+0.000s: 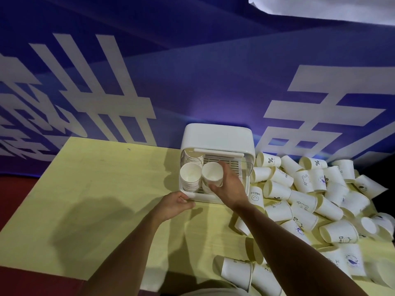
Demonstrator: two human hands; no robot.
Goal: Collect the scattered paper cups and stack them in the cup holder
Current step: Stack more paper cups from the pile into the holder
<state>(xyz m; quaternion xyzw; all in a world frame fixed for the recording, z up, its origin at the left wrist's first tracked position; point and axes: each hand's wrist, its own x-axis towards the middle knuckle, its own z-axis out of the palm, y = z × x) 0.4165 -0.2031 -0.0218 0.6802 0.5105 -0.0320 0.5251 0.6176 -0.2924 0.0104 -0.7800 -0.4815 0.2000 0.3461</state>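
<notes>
Just right of the frame's middle, the small white paper cup (211,174) sits mouth-up in the right hand (229,189), whose fingers and thumb curl round its wall. It is inside the open front of the white plastic box-shaped cup holder (218,135). The cup looks light and thin-walled, easy to dent, so a gentle hold round the wall below the stiffer rolled rim seems wisest. Just left of it, a stack of nested white cups (190,176) stands in the holder. The left hand (177,202) grips the holder's front left corner, likely steadying it. To the right, a heap of loose white printed paper cups (310,189) lies on the pale yellow tabletop (96,189), right against the holder's side. More lie toppled at lower right, beneath the right forearm, which could knock them. A blue banner with white lettering (192,71) hangs behind.
</notes>
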